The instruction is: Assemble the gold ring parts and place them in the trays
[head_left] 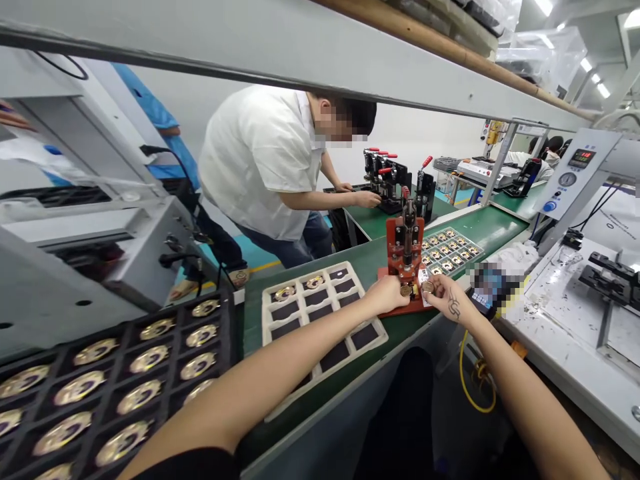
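Note:
A red toggle press (406, 250) stands on the green bench in front of me, its handle upright. My left hand (389, 295) lies at the left of its base with curled fingers, next to a small round gold part (407, 291). Whether the fingers grip that part is hidden. On the right side of the base, my right hand (445, 297) pinches a small round gold-coloured piece (427, 287). A white strip (424, 275) shows just behind these fingertips.
A cream tray (266, 313) with a few gold parts lies left of the press. Black trays (227, 333) of gold parts fill the lower left. Behind the press sits a clear tray (477, 252) of parts. A co-worker (265, 160) bends over black clamps (390, 177). A phone-like screen (487, 290) is at right.

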The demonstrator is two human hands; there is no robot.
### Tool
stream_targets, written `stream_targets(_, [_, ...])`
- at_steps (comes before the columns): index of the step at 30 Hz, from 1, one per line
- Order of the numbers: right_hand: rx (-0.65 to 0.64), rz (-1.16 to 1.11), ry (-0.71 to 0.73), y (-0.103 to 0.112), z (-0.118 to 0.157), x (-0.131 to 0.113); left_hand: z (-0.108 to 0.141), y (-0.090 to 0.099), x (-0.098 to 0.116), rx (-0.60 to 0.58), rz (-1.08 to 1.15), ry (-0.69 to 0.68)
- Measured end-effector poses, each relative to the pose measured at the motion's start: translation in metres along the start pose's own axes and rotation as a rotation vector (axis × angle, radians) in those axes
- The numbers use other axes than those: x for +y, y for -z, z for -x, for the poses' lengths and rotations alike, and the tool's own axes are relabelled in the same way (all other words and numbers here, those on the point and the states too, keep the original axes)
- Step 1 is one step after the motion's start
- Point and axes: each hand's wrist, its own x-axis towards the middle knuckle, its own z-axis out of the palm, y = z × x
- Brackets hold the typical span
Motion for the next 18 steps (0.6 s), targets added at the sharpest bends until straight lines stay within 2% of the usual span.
stream_targets(3, [-0.034,0.035,0.01,-0.005,-0.008,0.007,0.013,0.005,-0.002,0.014,0.047,-0.008])
stream_targets(5, [-0.077,0.07,0.033,-0.009,-0.018,0.009,0.03,0.016,-0.005,0.008,0.087,-0.008])
stream_targets(9, [-0.179,0.154,0.096,-0.019,-0.041,0.004,0.072,0.06,-0.014,0.011,0.187,0.01])
stream_targets(12, [-0.25,0.201,0.133,-0.024,-0.049,-0.003,0.105,0.102,-0.021,0.062,0.494,0.134])
stream_targets(15, [-0.252,0.264,0.136,-0.011,-0.046,-0.015,0.142,0.141,-0.03,0.195,0.76,0.279])
stream_targets(18, [-0.174,0.33,0.105,0.023,-0.046,-0.038,0.185,0.173,-0.038,0.397,0.761,0.351])
